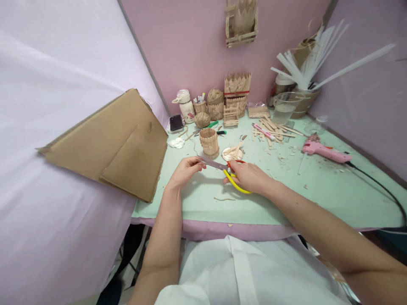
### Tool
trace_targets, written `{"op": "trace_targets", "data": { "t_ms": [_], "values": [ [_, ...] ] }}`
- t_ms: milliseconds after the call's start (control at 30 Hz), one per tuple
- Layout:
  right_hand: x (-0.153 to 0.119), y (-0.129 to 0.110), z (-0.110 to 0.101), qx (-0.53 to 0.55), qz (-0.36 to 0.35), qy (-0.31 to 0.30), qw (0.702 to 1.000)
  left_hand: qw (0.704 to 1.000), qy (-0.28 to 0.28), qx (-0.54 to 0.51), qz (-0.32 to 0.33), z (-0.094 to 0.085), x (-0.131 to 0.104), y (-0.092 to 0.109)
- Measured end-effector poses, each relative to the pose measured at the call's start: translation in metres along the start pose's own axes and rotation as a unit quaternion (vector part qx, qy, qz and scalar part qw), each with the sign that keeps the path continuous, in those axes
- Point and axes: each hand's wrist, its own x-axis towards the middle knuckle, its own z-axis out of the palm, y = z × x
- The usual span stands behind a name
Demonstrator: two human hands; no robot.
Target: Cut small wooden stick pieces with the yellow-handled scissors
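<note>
My right hand (pixel 248 176) is closed round the handles of a pair of scissors (pixel 234 183), one handle yellow and the other red. The blades point left, and their tip reaches the fingertips of my left hand (pixel 188 170). Those left fingers are pinched together; whatever they hold, if anything, is too small to make out. Just beyond the blades stands a small cup of wooden sticks (pixel 209 143). To its right, a round white lid-like piece (pixel 224 153) carries several wood bits. A short piece of twine (pixel 224 199) lies on the table in front of my hands.
A pink glue gun (pixel 329 152) with a black cord lies at the right. Loose wooden sticks (pixel 276 130) and a pink cutter (pixel 263 131) lie behind. Twine balls (pixel 202 120), a bottle (pixel 185 106) and stick-made holders (pixel 235 106) line the back. Folded cardboard (pixel 127 144) leans at the left.
</note>
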Motion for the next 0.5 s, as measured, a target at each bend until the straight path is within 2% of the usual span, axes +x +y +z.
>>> {"op": "trace_targets", "data": {
  "t_ms": [233, 500],
  "values": [
    [0.0059, 0.0091, 0.0002, 0.086, 0.058, 0.048, 0.993, 0.994, 0.004, -0.109, -0.025, 0.0019, 0.0008, -0.0002],
    [0.0052, 0.0048, 0.0058, 0.071, 0.038, 0.046, 0.996, 0.992, 0.017, -0.121, -0.043, 0.0061, 0.0015, -0.0001]
  ]
}}
